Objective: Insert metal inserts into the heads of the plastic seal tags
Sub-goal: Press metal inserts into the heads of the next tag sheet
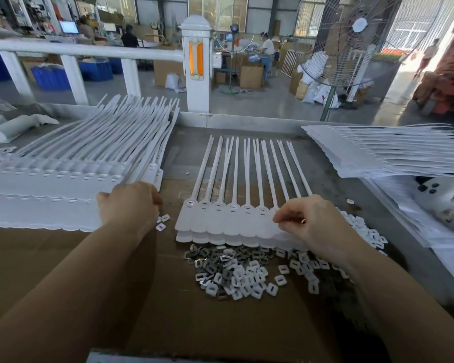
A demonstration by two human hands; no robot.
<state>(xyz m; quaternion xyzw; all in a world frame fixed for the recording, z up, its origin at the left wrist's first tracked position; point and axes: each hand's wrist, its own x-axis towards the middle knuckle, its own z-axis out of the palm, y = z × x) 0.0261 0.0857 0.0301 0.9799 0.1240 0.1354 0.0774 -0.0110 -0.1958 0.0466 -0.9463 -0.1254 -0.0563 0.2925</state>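
**Two hands at the seal tags**

The right hand (308, 221) pinches a small metal insert over the centre strip of seal tags (220, 221). The left hand (130, 203), fingers curled, rests beside the left stack (50, 184); its hold is hidden. Loose inserts (247, 273) lie near.

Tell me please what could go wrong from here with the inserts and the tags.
1. The right hand covers the heads at the right end of the tag strip, so a head there may be skipped or its insert seated crooked.
2. The pile of inserts mixes metal pieces with white pieces; the fingers could pick the wrong one.
3. The left hand rests by the big tag stack; a nudge could slide it.
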